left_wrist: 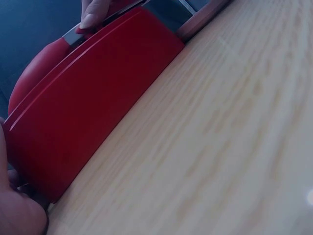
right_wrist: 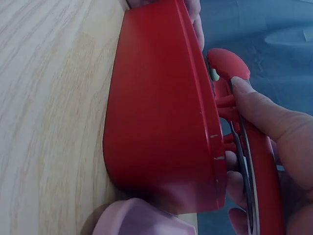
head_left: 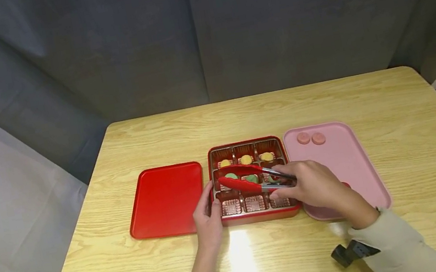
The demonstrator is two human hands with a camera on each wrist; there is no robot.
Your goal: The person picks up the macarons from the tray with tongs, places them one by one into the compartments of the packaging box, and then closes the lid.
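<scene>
A red box (head_left: pixel 258 218) with a brown, divided plastic insert sits mid-table. Yellow round pieces (head_left: pixel 246 159) lie in its back row, green ones (head_left: pixel 252 179) in its middle row. My right hand (head_left: pixel 311 182) holds red-tipped metal tongs (head_left: pixel 249 189) over the middle row. The tong tips are parted, with a green piece (head_left: pixel 231 176) showing between them; I cannot tell whether they touch it. My left hand (head_left: pixel 209 225) rests against the box's left side, fingers extended along it and thumb at the rim. The right wrist view shows the tongs (right_wrist: pixel 261 171) under my thumb.
Left of the box lies a flat red lid (head_left: pixel 166 201). A pink tray (head_left: pixel 348 156) stands right beside the box, with two pink round pieces (head_left: pixel 318 138) near its back edge. Something red (head_left: pixel 346 185) on the tray is mostly hidden by my right wrist. Grey curtains (head_left: pixel 200 37) hang behind the table.
</scene>
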